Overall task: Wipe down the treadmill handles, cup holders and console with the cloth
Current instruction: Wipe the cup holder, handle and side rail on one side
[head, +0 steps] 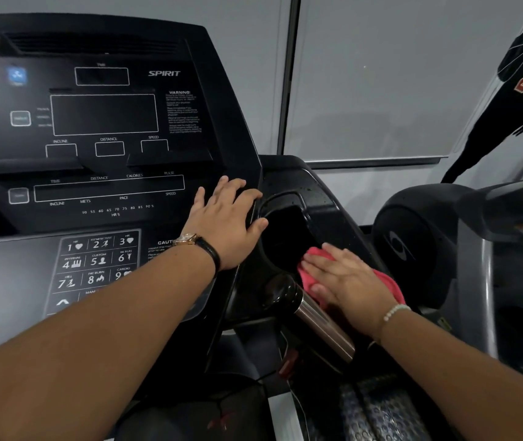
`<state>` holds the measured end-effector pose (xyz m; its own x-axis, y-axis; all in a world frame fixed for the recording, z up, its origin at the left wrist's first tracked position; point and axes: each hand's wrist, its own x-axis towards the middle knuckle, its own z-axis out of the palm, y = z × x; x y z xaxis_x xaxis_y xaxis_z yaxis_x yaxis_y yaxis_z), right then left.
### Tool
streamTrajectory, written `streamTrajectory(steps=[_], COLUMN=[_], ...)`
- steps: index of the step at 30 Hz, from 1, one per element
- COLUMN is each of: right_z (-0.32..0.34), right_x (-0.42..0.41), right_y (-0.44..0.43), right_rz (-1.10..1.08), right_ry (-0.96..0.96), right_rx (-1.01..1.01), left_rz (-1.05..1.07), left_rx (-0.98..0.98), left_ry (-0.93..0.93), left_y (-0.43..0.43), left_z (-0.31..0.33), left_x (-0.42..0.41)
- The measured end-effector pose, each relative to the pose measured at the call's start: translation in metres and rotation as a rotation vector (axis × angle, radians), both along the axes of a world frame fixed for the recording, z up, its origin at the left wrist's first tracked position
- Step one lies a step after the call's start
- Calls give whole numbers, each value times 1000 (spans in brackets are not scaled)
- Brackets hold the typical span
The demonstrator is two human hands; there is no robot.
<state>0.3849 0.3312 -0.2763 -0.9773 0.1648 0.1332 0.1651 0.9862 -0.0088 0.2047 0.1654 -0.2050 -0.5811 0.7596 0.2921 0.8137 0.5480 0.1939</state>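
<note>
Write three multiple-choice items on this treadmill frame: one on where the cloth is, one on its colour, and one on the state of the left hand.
1. Where does the cloth lie?
A) on the number keypad
B) at the near rim of the right cup holder
C) over the top display

2. What colour is the cloth?
A) pink-red
B) blue
C) white

3. How is the left hand?
A) pinching the cloth
B) curled round the metal handle
C) flat on the right edge of the console, fingers spread

Key:
1 B, because the right hand presses it flat there.
2 A, because pink-red cloth shows on either side of that hand.
3 C, because the fingers lie straight and hold nothing.
</note>
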Motion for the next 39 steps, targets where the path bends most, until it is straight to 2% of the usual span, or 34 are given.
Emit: streamTrajectory(steps=[3, 6, 9, 11, 13, 17, 19, 24, 26, 29, 30, 32, 34, 35, 39], right_z=[0, -5, -5, -1, -1, -4, -4, -4, -11, -14, -13, -10, -8, -8, -11], right_x=[-15, -7, 10, 5, -3, 16, 27, 1, 2, 21, 23, 16, 2, -1, 21], right_y=[-19, -22, -10, -9, -14, -10, -1, -16, -19, -8, -4, 1, -2, -6, -4], right_rz=[-220, -81, -17, -152, -214, -24, -29, -328, -289, -164, -195, -387, -582, -590, -263], right_ry=[-2, 68, -22, -98, -86, -113, -148, -24, 24, -26, -42, 1, 39, 39, -38], right_rx=[5, 116, 222, 165, 79, -38, -30, -48, -71, -42, -5, 22, -26, -31, -103], left_rz=[1, -2, -2, 1, 2, -4, -4, -3, -5, -8, -8, -11, -9, -6, -12], left_rx=[1, 2, -4, -5, -4, -12, -11, -13, -12, -9, -9, -12, -17, -21, -24], left_ry=[2, 1, -1, -2, -3, -4, -4, -2, 3, 2, 4, 7, 8, 12, 16], left_y=[0, -1, 0, 0, -1, -1, -1, -1, -1, -1, -1, -1, -1, -2, -1], left_z=[0, 0, 0, 0, 1, 1, 1, 1, 1, 1, 1, 1, 1, 1, 1], left_x=[0, 0, 0, 1, 0, 1, 1, 0, 1, 1, 1, 0, 1, 0, 0])
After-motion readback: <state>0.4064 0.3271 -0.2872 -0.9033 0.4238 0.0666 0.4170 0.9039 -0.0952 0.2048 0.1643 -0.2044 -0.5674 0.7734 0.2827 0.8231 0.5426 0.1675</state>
